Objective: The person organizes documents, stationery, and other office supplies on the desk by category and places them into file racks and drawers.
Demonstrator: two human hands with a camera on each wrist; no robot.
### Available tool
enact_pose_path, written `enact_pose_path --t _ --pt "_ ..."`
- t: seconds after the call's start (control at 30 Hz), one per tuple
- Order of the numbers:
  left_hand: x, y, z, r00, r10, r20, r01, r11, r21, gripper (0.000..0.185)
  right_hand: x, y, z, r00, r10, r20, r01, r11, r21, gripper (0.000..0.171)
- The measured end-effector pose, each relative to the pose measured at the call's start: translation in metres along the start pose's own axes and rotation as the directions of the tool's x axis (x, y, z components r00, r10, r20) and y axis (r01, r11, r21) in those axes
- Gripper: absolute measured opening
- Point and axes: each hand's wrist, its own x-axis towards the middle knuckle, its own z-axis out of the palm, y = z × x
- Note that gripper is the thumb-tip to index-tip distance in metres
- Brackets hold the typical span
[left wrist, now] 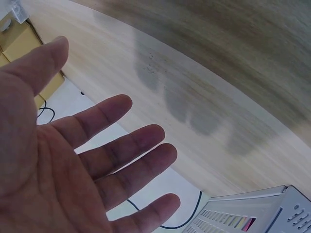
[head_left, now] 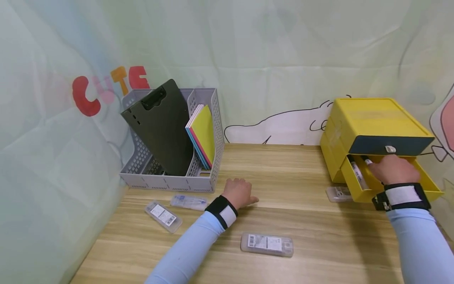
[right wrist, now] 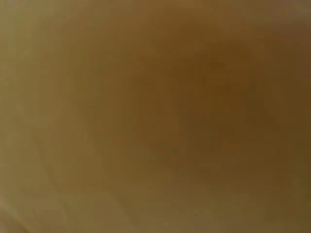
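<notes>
My right hand [head_left: 395, 170] reaches into the pulled-out lower drawer [head_left: 427, 185] of a yellow drawer box [head_left: 383, 118]. Its fingers are hidden from above. At its thumb side shows the end of a black-and-white marker [head_left: 367, 160], and whether the hand grips it cannot be told. Another marker [head_left: 359, 173] lies along the drawer's left side. The right wrist view is only a brown-yellow blur. My left hand [head_left: 238, 193] is over the middle of the table, holding nothing; in the left wrist view its fingers [left wrist: 129, 160] are spread and loosely bent.
A grey organizer [head_left: 170, 183] at the back left holds a black clipboard [head_left: 163, 130] and several thin coloured notebooks [head_left: 203, 136]. Clear plastic cases lie on the table: one at front [head_left: 267, 244], one at left [head_left: 163, 216], one before the organizer [head_left: 189, 201], one beside the drawer [head_left: 338, 194].
</notes>
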Motion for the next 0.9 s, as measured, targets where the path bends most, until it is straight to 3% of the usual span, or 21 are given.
enact_pose_path --t 0.13,0.37,0.63,0.9 --pt "-0.001 0.001 0.000 1.000 0.006 -0.020 -0.006 1.000 0.006 0.049 0.002 0.003 0.008 0.999 0.031 0.013 -0.031 1.000 -0.001 0.062" --pt "-0.001 0.002 -0.001 1.000 0.001 0.002 -0.001 1.000 0.012 0.050 -0.002 0.006 0.015 0.997 0.033 0.071 -0.034 0.999 0.010 0.046" --pt "-0.003 0.002 -0.002 1.000 -0.006 0.017 0.006 1.000 0.009 0.052 -0.007 0.001 0.012 0.999 0.015 0.034 -0.015 1.000 0.003 0.044" --pt "-0.003 0.001 -0.001 1.000 0.001 -0.014 0.000 1.000 0.016 0.050 -0.018 -0.006 0.004 0.999 -0.031 -0.030 0.033 0.998 0.051 0.036"
